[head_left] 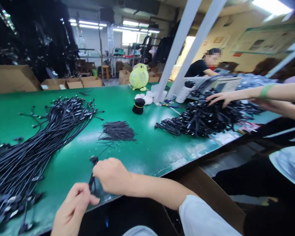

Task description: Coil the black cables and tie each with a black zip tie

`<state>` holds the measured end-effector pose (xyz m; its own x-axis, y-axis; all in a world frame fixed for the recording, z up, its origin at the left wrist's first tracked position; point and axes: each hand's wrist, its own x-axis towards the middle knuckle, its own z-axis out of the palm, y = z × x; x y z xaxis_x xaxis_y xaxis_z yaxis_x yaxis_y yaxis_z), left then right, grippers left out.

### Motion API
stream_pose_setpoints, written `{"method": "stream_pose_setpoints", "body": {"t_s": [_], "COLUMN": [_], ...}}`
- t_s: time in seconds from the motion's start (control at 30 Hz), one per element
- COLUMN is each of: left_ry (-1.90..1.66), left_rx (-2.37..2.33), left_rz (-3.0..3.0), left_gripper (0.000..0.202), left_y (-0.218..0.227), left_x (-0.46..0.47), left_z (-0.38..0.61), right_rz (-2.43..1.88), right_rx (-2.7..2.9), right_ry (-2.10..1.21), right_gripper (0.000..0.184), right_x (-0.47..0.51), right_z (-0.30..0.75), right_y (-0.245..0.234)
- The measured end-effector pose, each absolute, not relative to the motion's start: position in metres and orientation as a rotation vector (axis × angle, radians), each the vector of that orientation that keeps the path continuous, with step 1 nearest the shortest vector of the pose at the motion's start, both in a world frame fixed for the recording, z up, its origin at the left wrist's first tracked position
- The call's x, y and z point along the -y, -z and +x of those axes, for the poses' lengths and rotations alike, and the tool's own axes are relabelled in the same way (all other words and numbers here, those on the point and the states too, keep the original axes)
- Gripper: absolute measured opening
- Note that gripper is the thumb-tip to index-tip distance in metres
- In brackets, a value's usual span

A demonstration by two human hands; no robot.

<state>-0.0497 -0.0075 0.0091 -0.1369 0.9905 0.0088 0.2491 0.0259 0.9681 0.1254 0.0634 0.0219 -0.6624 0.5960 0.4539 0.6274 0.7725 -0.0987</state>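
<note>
My left hand [72, 208] and my right hand [110, 175] are at the near edge of the green table [147, 147], both pinched on a small coiled black cable [92, 177] held between them. My right hand grips its upper part, my left its lower end. A long spread of black cables [39, 144] lies to my left. Just beyond my hands a small pile of thin black ties [118, 131] rests on the table.
A co-worker's hand [222, 97] rests on a heap of coiled black cables [204, 118] at the right. A yellow-green fan [139, 77], a bundle of black ties [138, 106] and white posts [179, 42] stand further back. Cardboard boxes [71, 82] line the far edge.
</note>
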Motion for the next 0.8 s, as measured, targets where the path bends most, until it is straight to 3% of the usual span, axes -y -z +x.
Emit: {"method": "stream_pose_setpoints", "body": {"t_s": [0.07,0.17,0.23,0.3,0.43,0.5,0.57,0.67,0.8], "left_ry": [-1.216,-1.289,-1.223,-1.22,-1.341,-1.357,-1.364,-1.375,-0.972], "left_rx": [-1.479,-1.315,-1.163,-1.089,-1.077,-1.061,-1.069,-1.178,-1.34], "left_rz": [1.205,0.97,0.943,0.961,0.936,0.855,0.758,0.757,1.283], "left_gripper": [0.033,0.048,0.047,0.042,0.038,0.037,0.036,0.035,0.038], "left_y": [-0.006,0.002,0.007,0.009,0.006,0.003,0.001,0.004,0.014], "left_x": [0.008,0.0,-0.003,-0.004,-0.002,-0.004,-0.009,-0.016,-0.018], "left_z": [-0.036,-0.023,-0.018,-0.013,-0.003,-0.003,-0.004,-0.002,0.011], "right_rz": [-0.94,-0.902,-0.904,-0.944,-0.927,-0.926,-1.021,-1.111,-1.073], "right_rx": [2.414,2.31,2.246,2.143,1.725,1.615,1.684,1.743,1.637], "right_ry": [0.116,0.105,-0.058,-0.451,-1.58,-1.833,-1.7,-1.277,-1.269], "right_gripper": [0.017,0.025,0.029,0.03,0.039,0.048,0.048,0.027,0.03], "right_x": [-0.063,-0.06,-0.059,-0.058,-0.058,-0.059,-0.058,-0.051,-0.044], "right_z": [0.128,0.129,0.129,0.128,0.125,0.127,0.134,0.145,0.155], "right_y": [-0.024,-0.024,-0.022,-0.018,-0.002,0.005,0.008,0.004,0.002]}}
